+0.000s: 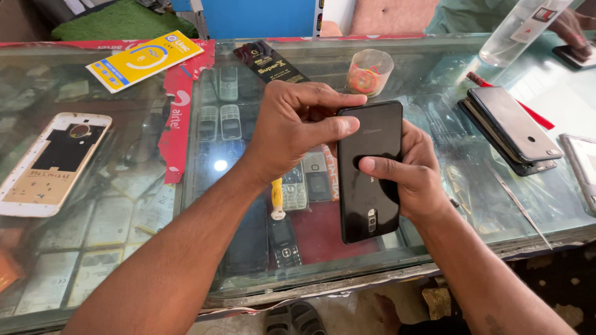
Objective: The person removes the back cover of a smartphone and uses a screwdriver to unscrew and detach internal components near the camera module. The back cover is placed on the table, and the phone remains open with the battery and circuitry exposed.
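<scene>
A black smartphone (370, 186) is held back side up over the glass counter (155, 205), its camera end toward me. My left hand (292, 127) grips its top left corner, thumb pressed on the back. Under the phone's right side sits my right hand (419, 177), with the thumb laid across the middle of the back. A small yellow and white tool (277, 200) lies on the glass just below my left wrist.
A white phone frame (53, 164) lies at the left. Two dark phones (512, 127) are stacked at the right, with thin metal tweezers (518, 205) near them. A small clear cup (369, 72), a yellow packet (144, 59), a black packet (270, 62) and a clear bottle (518, 28) stand farther back. Another person's hand (571, 31) rests at the far right.
</scene>
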`<state>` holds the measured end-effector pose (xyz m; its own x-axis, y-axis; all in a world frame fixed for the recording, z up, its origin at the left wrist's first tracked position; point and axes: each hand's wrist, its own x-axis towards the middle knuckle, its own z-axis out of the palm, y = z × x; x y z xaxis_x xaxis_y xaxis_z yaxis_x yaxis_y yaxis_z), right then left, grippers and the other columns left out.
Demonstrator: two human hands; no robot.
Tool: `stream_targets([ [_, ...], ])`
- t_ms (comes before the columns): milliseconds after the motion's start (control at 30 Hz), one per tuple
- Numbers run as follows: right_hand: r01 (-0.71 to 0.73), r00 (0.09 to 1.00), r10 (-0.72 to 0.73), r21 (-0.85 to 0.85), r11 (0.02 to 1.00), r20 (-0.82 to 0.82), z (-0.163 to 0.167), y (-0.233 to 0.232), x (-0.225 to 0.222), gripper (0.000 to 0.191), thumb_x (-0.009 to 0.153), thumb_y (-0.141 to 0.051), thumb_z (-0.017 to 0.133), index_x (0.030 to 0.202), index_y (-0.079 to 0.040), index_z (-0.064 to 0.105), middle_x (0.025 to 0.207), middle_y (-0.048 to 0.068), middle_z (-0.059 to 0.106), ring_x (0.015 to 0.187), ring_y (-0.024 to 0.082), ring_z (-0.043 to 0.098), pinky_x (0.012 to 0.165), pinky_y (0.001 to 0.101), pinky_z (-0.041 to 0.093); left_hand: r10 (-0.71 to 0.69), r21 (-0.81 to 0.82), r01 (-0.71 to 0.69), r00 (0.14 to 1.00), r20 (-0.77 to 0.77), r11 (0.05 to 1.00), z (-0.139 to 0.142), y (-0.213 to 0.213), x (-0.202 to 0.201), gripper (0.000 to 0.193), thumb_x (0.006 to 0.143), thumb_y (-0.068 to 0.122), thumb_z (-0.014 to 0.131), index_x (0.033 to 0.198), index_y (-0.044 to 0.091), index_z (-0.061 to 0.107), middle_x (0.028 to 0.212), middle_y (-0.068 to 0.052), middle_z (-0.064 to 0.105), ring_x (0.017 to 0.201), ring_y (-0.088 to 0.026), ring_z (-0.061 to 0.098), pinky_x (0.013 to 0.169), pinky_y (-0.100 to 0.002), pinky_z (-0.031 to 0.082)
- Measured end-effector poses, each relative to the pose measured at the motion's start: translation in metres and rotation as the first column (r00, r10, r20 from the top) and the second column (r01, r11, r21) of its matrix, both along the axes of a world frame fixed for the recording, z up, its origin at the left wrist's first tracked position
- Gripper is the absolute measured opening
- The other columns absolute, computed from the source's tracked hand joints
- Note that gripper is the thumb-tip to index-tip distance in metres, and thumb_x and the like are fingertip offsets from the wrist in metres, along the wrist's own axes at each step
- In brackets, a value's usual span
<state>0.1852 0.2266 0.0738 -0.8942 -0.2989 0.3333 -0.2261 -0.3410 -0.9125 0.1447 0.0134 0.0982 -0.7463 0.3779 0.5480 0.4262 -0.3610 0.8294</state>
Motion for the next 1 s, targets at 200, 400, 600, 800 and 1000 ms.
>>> stream_targets([
  [200,0.075,0.993,-0.065,0.103,0.992,-0.099,-0.006,0.005,0.009,0.040,0.086,-0.001,0.077,0.122,0.004,0.062,0.111,0.009,0.074,0.101,0.013,0.068,0.093,0.0280,0.054,0.166,-0.082,-0.162,0.985,0.036,0.983,0.003,0.013,0.007,0.011,0.095,0.007,0.075,0.095,-0.004,0.078,0.074,-0.005,0.074,0.059,-0.006,0.067,0.047,-0.022,0.056],
  [400,0.129,0.989,-0.112,0.186,0.974,-0.099,-0.004,0.010,0.012,0.038,0.084,-0.003,0.079,0.118,0.002,0.063,0.104,0.005,0.073,0.095,0.010,0.066,0.086,0.0270,0.053,0.166,-0.135,-0.167,0.986,-0.018,0.977,0.008,0.018,0.005,0.012,0.090,0.005,0.082,0.094,-0.005,0.077,0.076,-0.007,0.074,0.061,-0.007,0.065,0.049,-0.022,0.053],
  [600,0.119,0.991,-0.113,0.080,0.990,-0.073,-0.002,0.010,0.012,0.039,0.085,-0.003,0.079,0.120,0.002,0.063,0.107,0.007,0.073,0.097,0.012,0.068,0.090,0.0282,0.055,-0.130,-0.063,0.134,0.989,0.070,0.989,0.016,0.002,0.003,0.043,0.079,-0.014,0.055,0.113,-0.002,0.077,0.092,-0.009,0.076,0.078,-0.011,0.075,0.074,-0.026,0.065],
  [800,0.205,0.975,-0.198,0.071,0.976,-0.102,-0.001,0.009,0.012,0.038,0.086,0.000,0.079,0.120,0.003,0.063,0.109,0.008,0.072,0.097,0.012,0.069,0.090,0.0281,0.056,-0.045,-0.068,0.053,0.992,0.117,0.996,0.019,0.009,0.010,0.036,0.076,-0.010,0.049,0.105,-0.002,0.068,0.089,-0.005,0.074,0.078,-0.008,0.070,0.070,-0.024,0.061],
  [1000,0.293,0.953,-0.280,0.115,0.949,-0.118,-0.002,0.006,0.009,0.036,0.086,0.000,0.079,0.118,0.002,0.063,0.105,0.007,0.075,0.091,0.010,0.070,0.082,0.0267,0.058,0.205,-0.272,-0.294,0.927,-0.314,0.916,0.018,0.014,0.012,0.024,0.093,-0.007,0.073,0.104,0.004,0.054,0.084,0.000,0.064,0.075,-0.005,0.061,0.066,-0.022,0.052],
])
